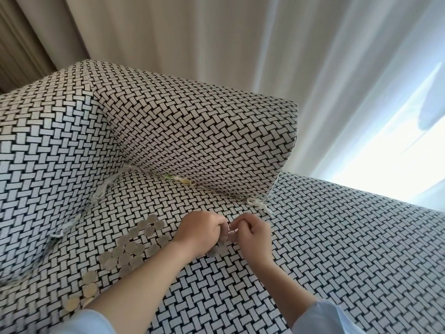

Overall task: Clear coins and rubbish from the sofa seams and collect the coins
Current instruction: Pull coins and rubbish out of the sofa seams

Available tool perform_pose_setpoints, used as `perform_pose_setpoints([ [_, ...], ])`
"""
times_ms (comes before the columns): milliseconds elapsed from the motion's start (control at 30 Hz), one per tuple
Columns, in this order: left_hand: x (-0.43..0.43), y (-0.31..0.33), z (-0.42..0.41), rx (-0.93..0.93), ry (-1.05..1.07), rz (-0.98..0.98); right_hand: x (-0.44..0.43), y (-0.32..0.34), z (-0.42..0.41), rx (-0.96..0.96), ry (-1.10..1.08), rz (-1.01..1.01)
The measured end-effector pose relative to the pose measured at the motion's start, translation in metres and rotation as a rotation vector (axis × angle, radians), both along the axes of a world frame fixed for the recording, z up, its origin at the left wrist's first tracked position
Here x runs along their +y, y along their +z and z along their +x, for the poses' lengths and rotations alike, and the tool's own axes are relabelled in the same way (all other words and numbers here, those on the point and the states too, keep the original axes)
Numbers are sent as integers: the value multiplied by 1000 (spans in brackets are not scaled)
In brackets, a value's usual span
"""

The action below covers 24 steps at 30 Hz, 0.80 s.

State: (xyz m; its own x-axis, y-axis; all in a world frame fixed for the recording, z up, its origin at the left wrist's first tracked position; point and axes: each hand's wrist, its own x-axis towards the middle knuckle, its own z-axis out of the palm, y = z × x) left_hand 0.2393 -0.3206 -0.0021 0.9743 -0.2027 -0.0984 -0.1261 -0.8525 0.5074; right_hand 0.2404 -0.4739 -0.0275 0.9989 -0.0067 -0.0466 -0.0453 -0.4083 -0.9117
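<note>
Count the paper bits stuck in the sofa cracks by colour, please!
White scraps: 3
Green and yellow scrap: 1
Total: 4

A home sitting room, seen from above a sofa.

The sofa [337, 249] is covered in black-and-white basket-weave fabric. A padded back cushion [192, 131] stands on its seat, and a padded arm [48, 153] closes the seat's left end. Behind the sofa hang soft beige curtains [168, 39], with a darker pleated drape [21, 44] behind its left end. A sheer white curtain [361, 88], bright with daylight, hangs behind its right end.
</note>
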Motion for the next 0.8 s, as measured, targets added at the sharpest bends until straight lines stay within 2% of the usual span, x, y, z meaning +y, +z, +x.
perform_pose_setpoints([
  [67, 1, 2, 1, 11, 18, -10, 3, 3, 4, 36, -100, 101],
  [167, 2, 5, 4, -7, 36, 11, 2, 6, 11, -5, -143, 35],
  [467, 5, 12, 15, -43, 97, 0, 12, 7, 22, -25, -34, -83],
  [600, 9, 11, 16, -16, 95, -2, 12, 8, 30, -125, -101, -159],
  [800, -9, 13, 24, 2, 55, -50, -16, -1, 36, -112, -160, -183],
])
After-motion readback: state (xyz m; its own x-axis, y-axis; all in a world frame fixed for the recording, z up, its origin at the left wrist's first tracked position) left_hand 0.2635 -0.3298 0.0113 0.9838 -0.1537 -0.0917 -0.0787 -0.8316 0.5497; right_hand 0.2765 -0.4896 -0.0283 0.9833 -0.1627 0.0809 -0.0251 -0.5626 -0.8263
